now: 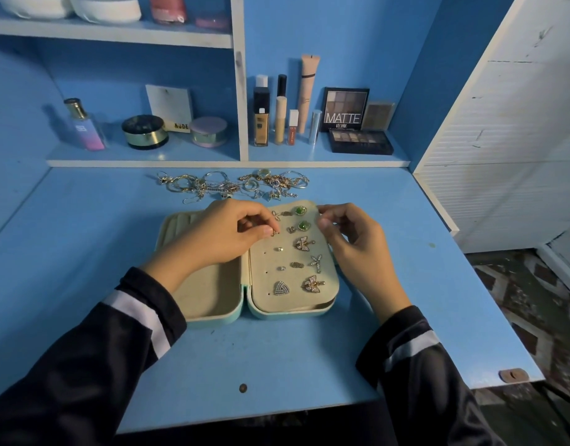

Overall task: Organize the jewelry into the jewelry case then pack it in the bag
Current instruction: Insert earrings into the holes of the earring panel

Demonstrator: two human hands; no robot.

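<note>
- blue table (309,365), everything sits on it, dark sleeves with a white stripe come in from the bottom edge
- shelf (213,163) at the back of the table, holds makeup: perfume bottle (84,127) far left, eyeshadow palette (346,109) at the right, tubes and jars between
- jewelry case (209,304) lies open flat mid table, pale green outside, beige lining; left half mostly hidden under the left hand
- earring panel (264,278) covers the case's right half, studded with earrings: green pair (300,210) at the top, butterfly earring (312,283) and triangle earring (281,288) at the near end
- left hand (222,235) over the case's middle, fingers curled, thumb and fingertips pinch a small gold earring (275,232) at the panel's upper left
- right hand (354,243) at the panel's top right edge, fingers curled in; cannot tell if it has anything
- jewelry pile (232,185), tangled chains, rings and hoops, on the table between case and shelf, apart from both
</note>
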